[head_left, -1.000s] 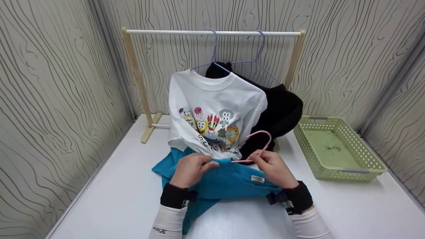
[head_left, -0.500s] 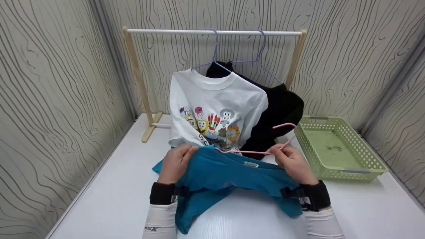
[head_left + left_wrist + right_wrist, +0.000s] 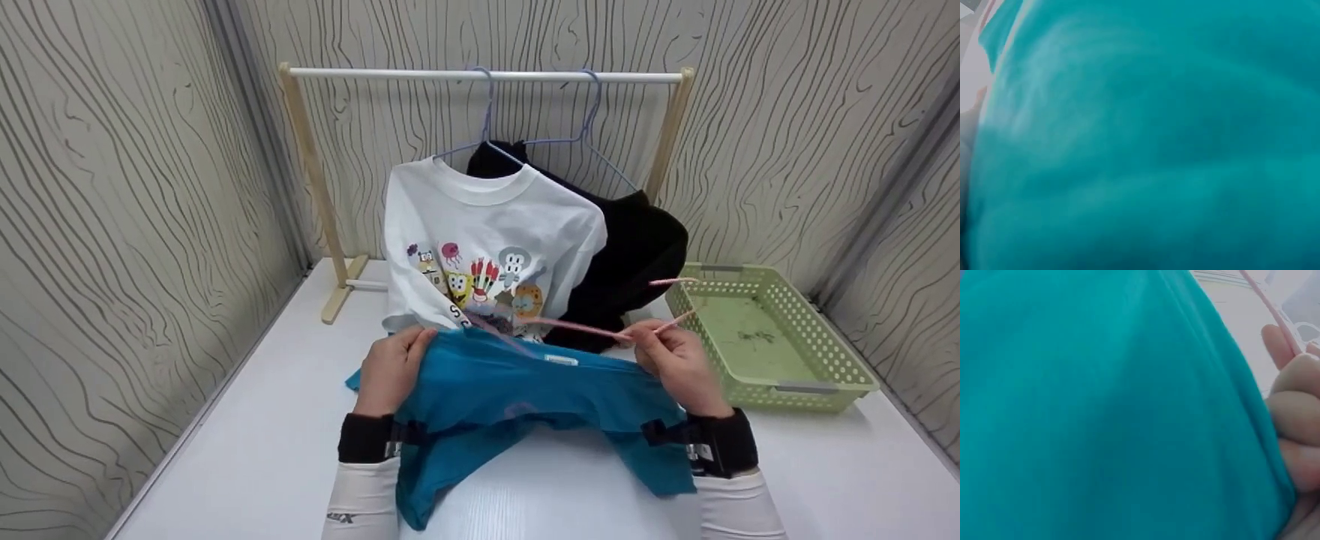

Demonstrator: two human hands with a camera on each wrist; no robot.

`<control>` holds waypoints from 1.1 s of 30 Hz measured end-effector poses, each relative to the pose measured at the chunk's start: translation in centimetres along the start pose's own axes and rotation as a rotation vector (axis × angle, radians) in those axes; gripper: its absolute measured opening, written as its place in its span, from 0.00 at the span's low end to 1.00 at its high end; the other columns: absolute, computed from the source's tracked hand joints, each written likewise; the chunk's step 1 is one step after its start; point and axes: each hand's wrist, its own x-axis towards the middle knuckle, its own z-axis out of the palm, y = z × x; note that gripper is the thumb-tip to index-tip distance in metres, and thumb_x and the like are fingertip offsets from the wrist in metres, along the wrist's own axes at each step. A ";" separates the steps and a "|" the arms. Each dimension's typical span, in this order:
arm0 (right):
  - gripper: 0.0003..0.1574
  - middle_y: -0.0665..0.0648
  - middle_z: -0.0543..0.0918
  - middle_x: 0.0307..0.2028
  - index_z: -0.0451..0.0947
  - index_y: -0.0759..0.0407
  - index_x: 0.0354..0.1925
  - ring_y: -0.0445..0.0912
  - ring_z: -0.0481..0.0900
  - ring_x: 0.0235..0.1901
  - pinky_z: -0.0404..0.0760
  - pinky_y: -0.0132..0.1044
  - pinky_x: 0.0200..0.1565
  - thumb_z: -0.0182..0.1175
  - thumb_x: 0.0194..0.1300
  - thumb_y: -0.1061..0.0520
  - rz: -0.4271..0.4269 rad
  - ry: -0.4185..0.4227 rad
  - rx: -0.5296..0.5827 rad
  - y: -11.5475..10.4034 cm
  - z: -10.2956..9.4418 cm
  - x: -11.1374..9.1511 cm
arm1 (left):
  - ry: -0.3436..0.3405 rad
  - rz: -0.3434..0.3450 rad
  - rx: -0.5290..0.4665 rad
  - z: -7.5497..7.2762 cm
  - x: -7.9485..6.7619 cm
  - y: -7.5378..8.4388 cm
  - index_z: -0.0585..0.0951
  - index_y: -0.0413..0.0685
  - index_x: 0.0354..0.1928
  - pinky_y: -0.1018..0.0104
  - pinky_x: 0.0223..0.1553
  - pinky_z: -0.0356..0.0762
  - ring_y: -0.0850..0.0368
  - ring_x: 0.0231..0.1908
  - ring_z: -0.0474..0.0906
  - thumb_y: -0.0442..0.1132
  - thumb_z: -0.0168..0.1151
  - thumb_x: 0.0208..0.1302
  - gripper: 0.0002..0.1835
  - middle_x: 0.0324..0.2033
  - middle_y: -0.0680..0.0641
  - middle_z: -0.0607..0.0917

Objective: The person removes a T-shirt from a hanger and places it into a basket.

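Observation:
A teal-blue shirt point(image 3: 510, 394) is stretched between both hands above the white table, with a white label point(image 3: 561, 361) at its neckline. My left hand point(image 3: 390, 369) grips the shirt's upper left edge, thumb on top. My right hand point(image 3: 681, 364) pinches a pink clothes hanger point(image 3: 577, 326) by its hook end and has curled fingers at the shirt's right edge. The hanger's bar is blurred, and its far end lies around the neckline; whether it is inside the cloth I cannot tell. Teal cloth point(image 3: 1157, 124) fills most of the left wrist view.
Behind the hands, a white printed sweatshirt point(image 3: 487, 214) and a black garment point(image 3: 641, 232) hang on purple hangers from a rack point(image 3: 390, 73) with a white rail and wooden legs. A green plastic basket point(image 3: 720, 367) stands to the right. Patterned walls enclose the table.
My hands have moved apart, spreading the shirt wider. The pink hanger has shifted right with my right hand, its bar slipping from the neckline cloth and showing longer.

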 end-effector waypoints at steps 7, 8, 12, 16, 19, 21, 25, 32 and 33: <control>0.26 0.55 0.58 0.19 0.82 0.65 0.49 0.48 0.49 0.16 0.44 0.39 0.20 0.36 0.84 0.61 -0.159 -0.028 0.453 0.1 -0.6 0.0 | -0.132 -0.078 0.026 0.2 0.0 -0.2 0.81 0.50 0.28 0.62 0.34 0.67 0.56 0.26 0.70 0.54 0.54 0.78 0.21 0.19 0.54 0.63; 0.27 0.55 0.58 0.19 0.82 0.65 0.49 0.47 0.48 0.16 0.44 0.38 0.21 0.35 0.84 0.61 -0.168 -0.035 0.494 0.1 -0.6 0.0 | -0.143 -0.078 0.029 0.3 0.0 -0.2 0.81 0.50 0.27 0.62 0.34 0.67 0.55 0.26 0.71 0.54 0.54 0.78 0.22 0.19 0.54 0.62; 0.28 0.56 0.55 0.21 0.81 0.70 0.51 0.46 0.47 0.18 0.43 0.36 0.24 0.33 0.84 0.59 -0.217 -0.054 0.674 0.1 -0.5 0.1 | -0.156 -0.057 0.056 0.6 0.0 -0.3 0.80 0.51 0.26 0.62 0.34 0.67 0.56 0.25 0.70 0.54 0.54 0.78 0.22 0.18 0.54 0.62; 0.30 0.56 0.51 0.22 0.79 0.73 0.53 0.45 0.47 0.20 0.45 0.35 0.28 0.31 0.84 0.58 -0.260 -0.074 0.840 0.0 -0.5 0.2 | -0.176 -0.048 0.070 0.8 0.0 -0.2 0.76 0.52 0.23 0.63 0.32 0.64 0.57 0.23 0.67 0.53 0.54 0.78 0.23 0.18 0.54 0.60; 0.30 0.55 0.50 0.23 0.77 0.74 0.52 0.45 0.48 0.22 0.47 0.35 0.31 0.31 0.84 0.56 -0.277 -0.085 0.979 -0.1 -0.7 0.3 | -0.198 -0.052 0.076 0.9 0.1 -0.3 0.74 0.53 0.22 0.63 0.30 0.62 0.57 0.22 0.65 0.53 0.54 0.78 0.23 0.18 0.54 0.60; 0.29 0.54 0.50 0.24 0.76 0.74 0.52 0.45 0.49 0.23 0.48 0.35 0.32 0.33 0.83 0.55 -0.278 -0.092 1.074 -0.2 -0.9 0.2 | -0.213 -0.059 0.083 1.0 0.1 -0.3 0.74 0.53 0.23 0.63 0.30 0.62 0.57 0.22 0.65 0.53 0.54 0.78 0.23 0.18 0.54 0.59; 0.26 0.52 0.51 0.24 0.75 0.72 0.51 0.43 0.49 0.23 0.47 0.34 0.33 0.40 0.81 0.52 -0.258 -0.052 1.279 -0.3 -1.7 0.0 | -0.253 -0.084 0.097 1.1 0.1 -0.5 0.75 0.52 0.22 0.64 0.29 0.61 0.57 0.22 0.66 0.52 0.55 0.78 0.23 0.18 0.54 0.59; 0.37 0.53 0.56 0.20 0.75 0.70 0.44 0.44 0.52 0.21 0.49 0.33 0.34 0.36 0.77 0.39 -0.224 0.194 1.531 -1.3 -3.4 -0.7 | -0.304 -0.092 0.126 1.5 0.0 -1.1 0.70 0.55 0.18 0.65 0.27 0.60 0.59 0.20 0.63 0.52 0.56 0.77 0.26 0.17 0.55 0.58; 0.39 0.53 0.57 0.19 0.75 0.70 0.44 0.45 0.53 0.20 0.49 0.33 0.34 0.34 0.76 0.37 -0.226 0.213 1.556 -1.4 -3.7 -0.8 | -0.304 -0.096 0.127 1.5 0.0 -1.2 0.69 0.55 0.17 0.65 0.27 0.60 0.59 0.20 0.63 0.52 0.56 0.77 0.26 0.17 0.55 0.58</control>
